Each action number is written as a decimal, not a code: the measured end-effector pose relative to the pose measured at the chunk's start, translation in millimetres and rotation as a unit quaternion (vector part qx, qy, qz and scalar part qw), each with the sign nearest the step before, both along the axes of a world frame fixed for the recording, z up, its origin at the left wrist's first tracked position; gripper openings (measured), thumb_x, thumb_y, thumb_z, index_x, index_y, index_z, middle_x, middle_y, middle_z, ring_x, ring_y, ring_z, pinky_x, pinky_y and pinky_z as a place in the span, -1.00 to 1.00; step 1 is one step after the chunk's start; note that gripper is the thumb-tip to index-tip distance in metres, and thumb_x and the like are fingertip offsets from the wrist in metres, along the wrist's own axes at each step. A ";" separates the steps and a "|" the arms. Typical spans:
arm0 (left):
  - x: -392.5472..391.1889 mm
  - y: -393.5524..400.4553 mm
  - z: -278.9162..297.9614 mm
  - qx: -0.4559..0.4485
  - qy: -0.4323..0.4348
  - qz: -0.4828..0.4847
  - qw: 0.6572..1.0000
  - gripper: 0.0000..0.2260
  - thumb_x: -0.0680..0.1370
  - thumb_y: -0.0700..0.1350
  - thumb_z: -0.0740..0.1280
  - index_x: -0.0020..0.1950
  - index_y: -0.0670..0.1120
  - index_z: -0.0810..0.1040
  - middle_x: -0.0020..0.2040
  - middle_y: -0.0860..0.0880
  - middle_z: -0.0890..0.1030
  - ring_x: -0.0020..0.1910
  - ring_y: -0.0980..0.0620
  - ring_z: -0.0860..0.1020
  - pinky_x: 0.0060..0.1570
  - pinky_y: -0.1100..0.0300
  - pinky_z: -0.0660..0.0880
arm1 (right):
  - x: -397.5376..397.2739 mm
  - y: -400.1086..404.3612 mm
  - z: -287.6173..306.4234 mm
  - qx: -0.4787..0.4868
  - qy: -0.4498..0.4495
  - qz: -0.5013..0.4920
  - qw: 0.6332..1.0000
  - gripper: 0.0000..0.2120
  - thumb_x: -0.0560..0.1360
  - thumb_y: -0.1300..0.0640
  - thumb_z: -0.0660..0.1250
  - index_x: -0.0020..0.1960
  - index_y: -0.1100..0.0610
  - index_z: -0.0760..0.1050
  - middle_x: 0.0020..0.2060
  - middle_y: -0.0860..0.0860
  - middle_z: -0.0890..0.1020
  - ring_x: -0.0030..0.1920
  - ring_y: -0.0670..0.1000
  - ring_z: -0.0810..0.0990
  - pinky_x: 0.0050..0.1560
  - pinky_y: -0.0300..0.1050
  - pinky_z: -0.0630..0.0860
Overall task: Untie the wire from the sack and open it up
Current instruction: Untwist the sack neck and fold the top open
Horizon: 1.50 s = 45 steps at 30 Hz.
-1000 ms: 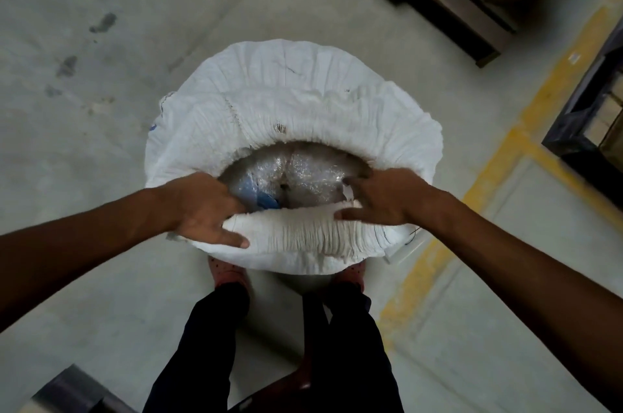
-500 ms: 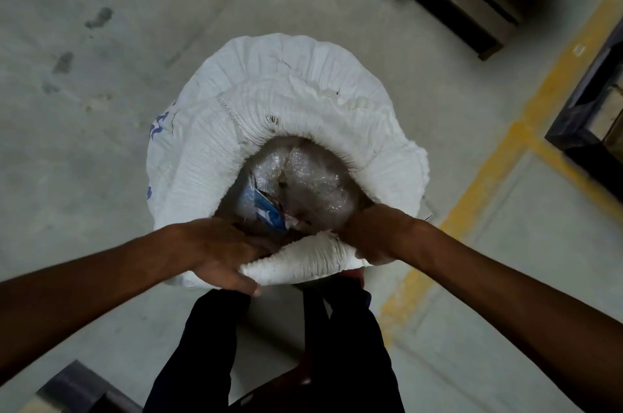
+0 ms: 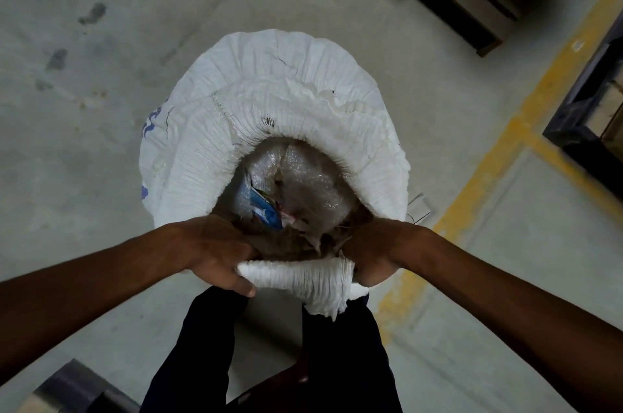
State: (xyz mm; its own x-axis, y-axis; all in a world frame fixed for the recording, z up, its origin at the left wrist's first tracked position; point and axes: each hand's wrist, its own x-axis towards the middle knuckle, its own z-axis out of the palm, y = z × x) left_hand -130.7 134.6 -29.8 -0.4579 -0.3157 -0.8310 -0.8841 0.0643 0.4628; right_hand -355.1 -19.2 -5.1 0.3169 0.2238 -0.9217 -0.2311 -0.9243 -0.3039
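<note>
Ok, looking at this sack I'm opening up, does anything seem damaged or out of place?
One small thing: the sack has a little frayed hole in the rolled-down rim on the far side. Otherwise nothing stands out. Both hands, left hand and right hand, grip the near rim, and the contents stay inside, nothing spilled on the floor.

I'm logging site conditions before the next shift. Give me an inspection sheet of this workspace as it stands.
Surface: bare concrete floor, stained, with yellow line.
Job's things: white sack upright, mouth open, rim rolled outward; bubble wrap and blue packet inside.
Clutter: thin wire on the floor beside the sack.
Grips: left hand and right hand clutch the near rim.
Cables: nothing seen.
Surroundings: pallets at the far right.
</note>
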 end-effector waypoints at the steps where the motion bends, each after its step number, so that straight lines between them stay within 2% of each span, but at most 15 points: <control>1: 2.3 -0.4 1.1 -0.004 -0.004 0.009 1.000 -0.39 0.53 0.49 0.19 0.46 0.18 0.43 0.40 0.07 0.58 0.28 0.01 0.57 0.07 0.20 0.37 | -1.6 -0.6 -1.6 0.002 0.000 -0.007 1.000 -0.47 0.62 -0.20 0.18 0.45 0.10 0.46 0.36 0.12 0.57 0.36 0.19 0.54 0.30 0.00 0.46; 4: 10.6 -6.4 5.7 -0.018 0.004 0.069 0.997 -0.23 0.45 0.63 0.02 0.58 0.31 0.24 0.57 0.14 0.42 0.50 0.02 0.45 0.37 0.13 0.39 | -5.4 -10.6 -3.4 0.009 -0.015 -0.100 0.995 -0.24 0.50 -0.49 0.18 0.51 -0.01 0.40 0.41 0.06 0.56 0.39 0.17 0.52 0.38 0.03 0.43; 6: 14.1 -17.9 8.7 -0.044 0.009 0.141 0.989 -0.24 0.44 0.63 -0.09 0.59 0.37 0.21 0.58 0.15 0.41 0.53 0.04 0.42 0.47 0.10 0.36 | -2.7 -21.4 -3.2 0.049 -0.066 -0.233 0.969 -0.25 0.53 -0.44 0.23 0.61 -0.12 0.24 0.54 -0.04 0.43 0.49 0.06 0.42 0.45 -0.09 0.31; 8: 20.0 -30.8 7.0 -0.082 0.003 0.252 0.964 -0.29 0.48 0.57 -0.01 0.59 0.34 0.23 0.47 0.10 0.55 0.43 0.00 0.53 0.36 0.11 0.43 | 4.3 -30.7 -5.8 0.062 -0.147 -0.396 0.904 -0.27 0.61 -0.19 0.33 0.66 -0.09 0.09 0.49 -0.05 0.46 0.39 -0.01 0.49 0.32 -0.23 0.32; 11: 32.7 -47.9 -2.2 -0.132 -0.003 0.395 0.909 -0.27 0.59 0.30 0.31 0.67 0.23 0.05 0.35 -0.11 0.65 0.28 -0.15 0.62 0.29 -0.02 0.52 | 11.0 -37.4 -20.7 0.020 -0.253 -0.572 0.780 -0.27 0.60 0.02 0.42 0.62 0.00 0.08 0.11 -0.06 0.58 0.00 -0.06 0.60 0.04 -0.18 0.51; 13: 39.8 -57.2 -3.9 -0.179 0.002 0.446 0.877 -0.25 0.55 0.22 0.38 0.64 0.22 0.07 0.35 -0.11 0.62 0.25 -0.16 0.61 0.26 -0.10 0.54 | 15.1 -39.0 -26.5 -0.006 -0.296 -0.610 0.735 -0.31 0.58 0.11 0.43 0.58 0.05 0.14 0.14 -0.03 0.56 -0.01 -0.01 0.58 0.04 -0.12 0.51; 19: 44.6 -76.2 -8.3 -0.319 0.003 0.547 0.774 -0.19 0.51 -0.02 0.53 0.62 0.09 0.11 0.52 -0.19 0.37 0.42 -0.25 0.45 0.35 -0.19 0.47 | 44.2 -41.0 -29.4 -0.052 -0.415 -0.659 0.625 -0.22 0.40 0.36 0.35 0.57 0.17 0.18 0.40 0.06 0.45 0.39 0.01 0.40 0.47 -0.11 0.31; 22: 46.5 -83.8 -5.4 -0.372 -0.008 0.579 0.726 -0.19 0.52 -0.11 0.51 0.64 -0.05 0.10 0.48 -0.29 0.36 0.40 -0.30 0.43 0.33 -0.17 0.45 | 57.9 -42.9 -23.4 -0.129 -0.451 -0.648 0.600 -0.26 0.35 0.37 0.23 0.53 0.26 0.24 0.35 0.25 0.44 0.34 0.19 0.40 0.37 -0.24 0.25; 25: 50.4 -93.6 -3.3 -0.408 0.010 0.605 0.684 -0.25 0.54 -0.15 0.48 0.61 -0.15 0.15 0.45 -0.24 0.46 0.40 -0.23 0.47 0.39 -0.09 0.46 | 73.6 -46.8 -15.8 -0.183 -0.453 -0.662 0.569 -0.31 0.35 0.44 0.22 0.49 0.30 0.26 0.27 0.33 0.45 0.25 0.28 0.44 0.26 -0.09 0.35; 29: 42.3 -109.8 2.8 -0.419 0.062 0.653 0.628 -0.35 0.54 -0.28 0.40 0.54 -0.23 0.16 0.40 -0.06 0.42 0.37 0.00 0.45 0.35 0.29 0.43 | 91.4 -53.0 -18.3 -0.213 -0.490 -0.716 0.449 -0.35 0.39 0.45 0.28 0.48 0.35 0.26 0.26 0.21 0.44 0.27 0.14 0.40 0.40 -0.31 0.22; 33: 38.3 -121.1 3.3 -0.453 0.059 0.657 0.600 -0.44 0.48 -0.31 0.39 0.44 -0.27 0.27 0.29 -0.04 0.41 0.30 0.03 0.44 0.33 0.36 0.38 | 109.3 -53.7 -15.2 -0.191 -0.505 -0.765 0.351 -0.40 0.46 0.39 0.30 0.48 0.34 0.25 0.38 0.23 0.42 0.41 0.18 0.38 0.51 -0.08 0.24; 37: 48.7 -125.4 5.3 -0.480 0.030 0.625 0.615 -0.54 0.49 -0.19 0.42 0.37 -0.18 0.43 0.23 -0.01 0.55 0.23 0.03 0.52 0.22 0.21 0.42 | 110.6 -57.8 -15.1 -0.184 -0.526 -0.732 0.392 -0.37 0.40 0.53 0.21 0.47 0.33 0.33 0.27 0.04 0.45 0.26 -0.16 0.35 0.40 -0.50 0.18; 40: 69.4 -129.0 9.4 -0.481 0.015 0.610 0.629 -0.56 0.55 -0.11 0.43 0.41 -0.12 0.48 0.26 0.05 0.59 0.21 0.21 0.47 0.19 0.45 0.36 | 97.3 -79.3 -19.7 -0.128 -0.533 -0.688 0.475 -0.33 0.33 0.57 0.14 0.43 0.31 0.39 0.33 0.08 0.52 0.31 -0.12 0.43 0.48 -0.22 0.34; 42: 84.7 -132.6 12.6 -0.478 -0.007 0.597 0.644 -0.49 0.56 -0.06 0.44 0.48 -0.10 0.44 0.35 -0.04 0.59 0.30 0.08 0.50 0.25 0.33 0.37 | 86.9 -96.7 -22.0 -0.109 -0.536 -0.648 0.531 -0.31 0.31 0.52 0.15 0.44 0.29 0.40 0.37 0.14 0.54 0.38 0.00 0.46 0.49 -0.04 0.36; 45: 102.4 -135.6 12.8 -0.460 -0.034 0.553 0.694 -0.34 0.53 -0.10 0.46 0.59 -0.09 0.30 0.38 -0.20 0.57 0.33 -0.21 0.53 0.27 -0.01 0.46 | 76.6 -116.8 -22.8 -0.138 -0.522 -0.584 0.606 -0.21 0.32 0.47 0.21 0.56 0.24 0.29 0.51 0.17 0.41 0.53 0.03 0.31 0.55 -0.34 0.13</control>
State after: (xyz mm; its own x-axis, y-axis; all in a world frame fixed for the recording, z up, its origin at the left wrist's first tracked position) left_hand -28.3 -0.9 -17.1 0.5178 -0.8539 -0.0519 -0.6456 -0.4299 0.6312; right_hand -278.5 -136.1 -27.9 0.5535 -0.8321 -0.0341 -0.5921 -0.3644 -0.7188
